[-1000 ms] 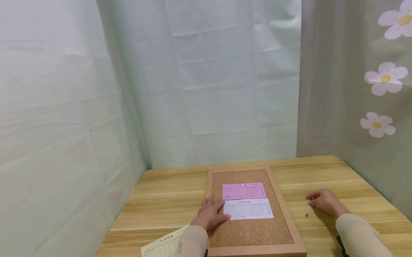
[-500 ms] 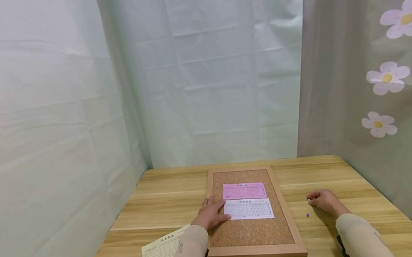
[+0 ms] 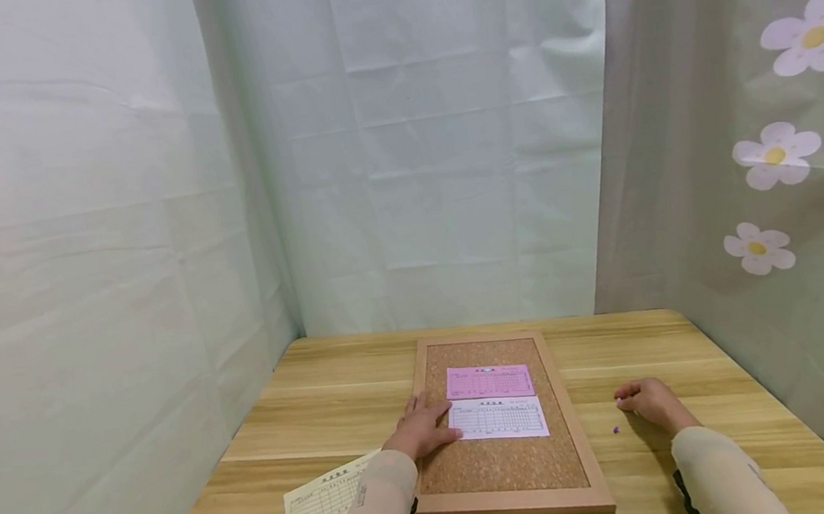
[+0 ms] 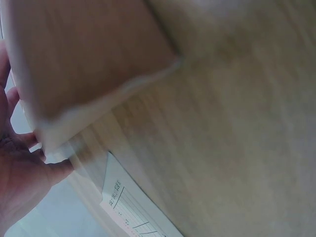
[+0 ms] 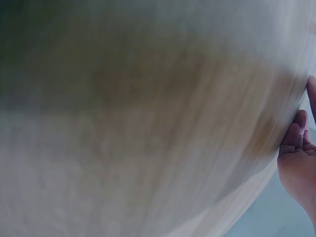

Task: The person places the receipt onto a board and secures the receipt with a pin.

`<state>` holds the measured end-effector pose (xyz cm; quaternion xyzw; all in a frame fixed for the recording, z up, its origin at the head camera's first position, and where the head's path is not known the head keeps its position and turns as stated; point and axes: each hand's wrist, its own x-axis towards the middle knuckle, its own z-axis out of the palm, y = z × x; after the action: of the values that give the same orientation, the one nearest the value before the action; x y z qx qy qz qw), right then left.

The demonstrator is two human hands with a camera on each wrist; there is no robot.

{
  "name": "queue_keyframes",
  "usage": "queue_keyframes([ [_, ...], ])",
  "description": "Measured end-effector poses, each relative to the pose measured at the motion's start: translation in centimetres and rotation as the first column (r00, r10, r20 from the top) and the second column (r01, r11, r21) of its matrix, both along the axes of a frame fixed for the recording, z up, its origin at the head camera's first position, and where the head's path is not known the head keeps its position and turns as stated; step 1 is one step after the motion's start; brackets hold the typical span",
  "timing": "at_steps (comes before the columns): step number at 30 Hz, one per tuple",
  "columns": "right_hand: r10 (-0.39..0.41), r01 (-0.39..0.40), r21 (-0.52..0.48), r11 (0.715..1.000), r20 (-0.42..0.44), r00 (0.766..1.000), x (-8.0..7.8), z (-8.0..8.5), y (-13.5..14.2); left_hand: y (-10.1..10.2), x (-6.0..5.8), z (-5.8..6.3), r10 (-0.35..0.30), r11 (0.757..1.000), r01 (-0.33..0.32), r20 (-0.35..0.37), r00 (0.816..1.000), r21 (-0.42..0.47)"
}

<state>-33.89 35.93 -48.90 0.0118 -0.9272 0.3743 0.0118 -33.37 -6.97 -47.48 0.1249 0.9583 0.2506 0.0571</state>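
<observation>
On the table lies a wood-framed cork board (image 3: 506, 473) with a pink form slip (image 3: 489, 382) and, just below it, a white form slip (image 3: 498, 419). My left hand (image 3: 421, 429) rests across the board's left frame, fingers spread, thumb and forefinger at the white slip's left edge. To the right of the board my right hand (image 3: 649, 404) pinches a small pale pushpin (image 3: 619, 401) between thumb and fingertips, low over the table. A small purple pushpin (image 3: 615, 430) lies on the wood just below those fingertips. A pale pin shows at the pink slip's top edge.
A yellow form slip (image 3: 324, 501) lies on the table left of the board, partly covered by the left sleeve (image 3: 378, 503). Pale curtains (image 3: 432, 163) enclose the table (image 3: 333, 366) at the back and both sides.
</observation>
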Motion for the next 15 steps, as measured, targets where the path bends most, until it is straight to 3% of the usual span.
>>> queue_keyframes([
  [15,0.002,-0.002,0.013,1.000,-0.008,1.000,-0.11,0.10,-0.01,-0.13,-0.18,-0.24,0.004,1.000,-0.005,0.011,1.000,0.018],
])
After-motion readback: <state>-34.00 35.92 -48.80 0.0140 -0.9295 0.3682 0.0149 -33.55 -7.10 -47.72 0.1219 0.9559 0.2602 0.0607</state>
